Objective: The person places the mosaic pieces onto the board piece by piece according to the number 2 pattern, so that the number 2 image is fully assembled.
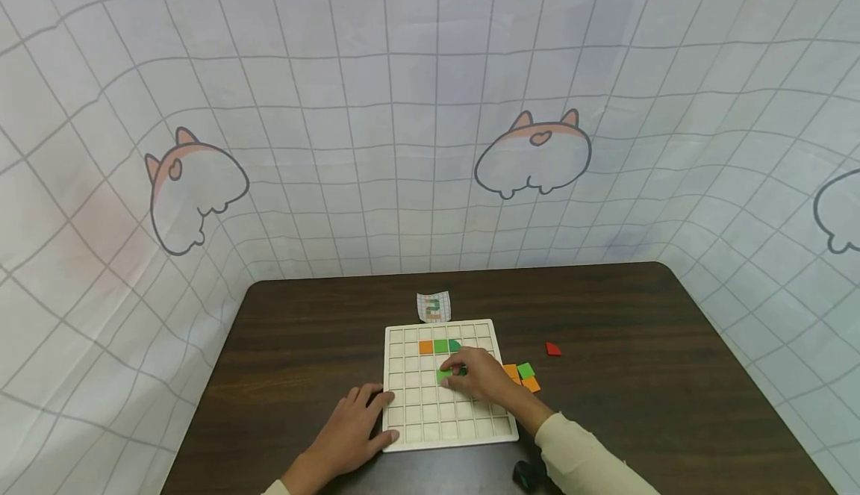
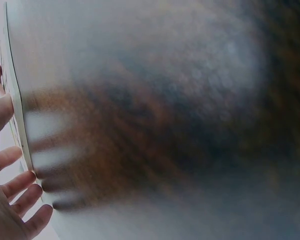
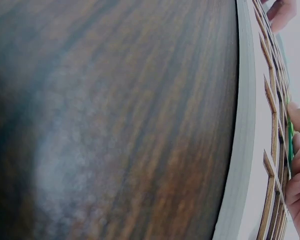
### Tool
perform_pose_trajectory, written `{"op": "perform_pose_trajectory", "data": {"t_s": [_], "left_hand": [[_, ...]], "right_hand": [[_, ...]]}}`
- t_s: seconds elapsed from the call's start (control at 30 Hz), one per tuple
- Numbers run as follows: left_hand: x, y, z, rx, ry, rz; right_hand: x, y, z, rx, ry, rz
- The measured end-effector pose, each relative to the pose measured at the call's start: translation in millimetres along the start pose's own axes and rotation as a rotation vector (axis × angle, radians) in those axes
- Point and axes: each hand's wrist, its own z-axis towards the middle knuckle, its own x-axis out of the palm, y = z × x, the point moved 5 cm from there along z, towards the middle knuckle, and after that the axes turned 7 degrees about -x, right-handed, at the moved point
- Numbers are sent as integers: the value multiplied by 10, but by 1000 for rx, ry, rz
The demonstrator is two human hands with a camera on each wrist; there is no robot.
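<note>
A white grid board lies on the dark wooden table. An orange square tile, a light green square tile and a dark green tile with a curved edge sit side by side in an upper row. My right hand pinches another light green tile between thumb and index finger, low over the board's middle. Part of a dark green piece shows beneath its fingers. Along the board's left edge rests my left hand, fingers spread and thumb at the rim; the left wrist view shows those fingertips against the edge.
Several orange and green tiles lie beside the board's right edge, partly behind the right wrist. Farther right is a red tile. A small printed pattern card stands beyond the board. A black object sits near the right sleeve.
</note>
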Motion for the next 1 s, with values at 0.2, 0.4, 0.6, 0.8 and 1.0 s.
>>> {"op": "perform_pose_trajectory", "data": {"t_s": [0.2, 0.4, 0.6, 0.8, 1.0], "left_hand": [[-5, -3, -11, 0, -3, 0], [-4, -8, -13, 2, -11, 3], [-1, -14, -3, 1, -12, 9], [-3, -13, -9, 3, -8, 10], [-12, -9, -7, 2, -9, -4]], "right_hand": [[-9, 11, 2, -1, -4, -6], [-16, 18, -3, -1, -6, -10], [-19, 10, -2, -6, -9, -21], [-24, 30, -2, -18, 3, -35], [-60, 57, -25, -52, 6, -45]]}}
